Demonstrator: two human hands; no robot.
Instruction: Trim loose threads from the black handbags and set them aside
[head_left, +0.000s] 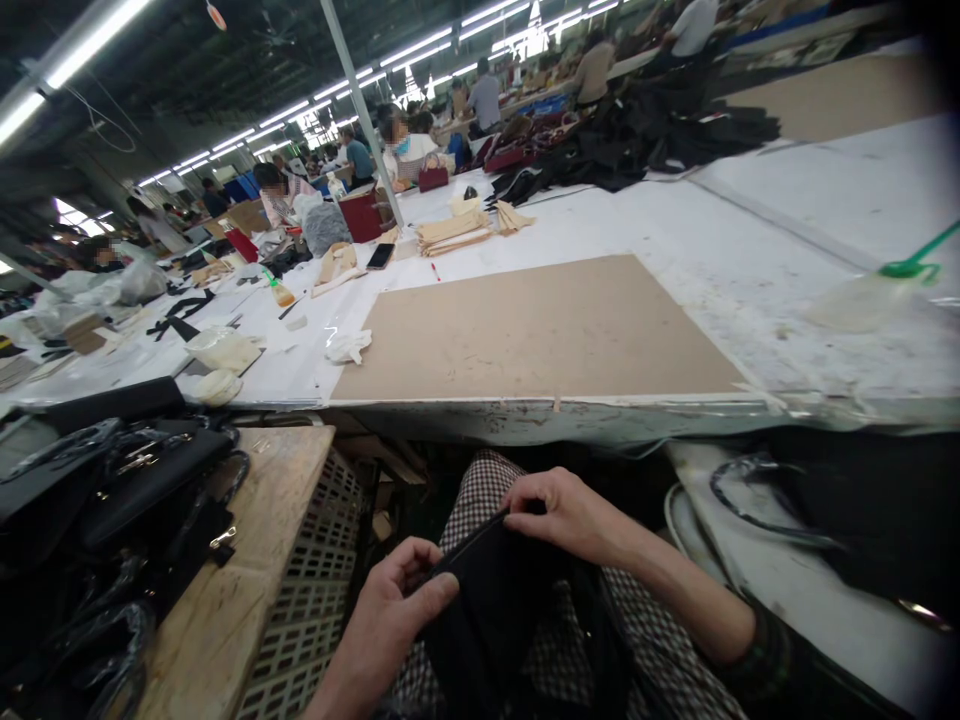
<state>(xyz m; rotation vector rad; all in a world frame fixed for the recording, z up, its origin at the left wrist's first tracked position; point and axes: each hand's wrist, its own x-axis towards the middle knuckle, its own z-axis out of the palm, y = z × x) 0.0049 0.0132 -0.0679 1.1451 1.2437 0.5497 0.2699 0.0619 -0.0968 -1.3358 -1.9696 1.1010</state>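
While pinching the upper edge of the black bag (487, 615) over the lap (476, 495) with left hand (403, 597) and right hand (568, 508), seemingly partway through handling; not yet put down, unlike the other bags (142, 490) on the wooden board (281, 485); unable to tell the amount left
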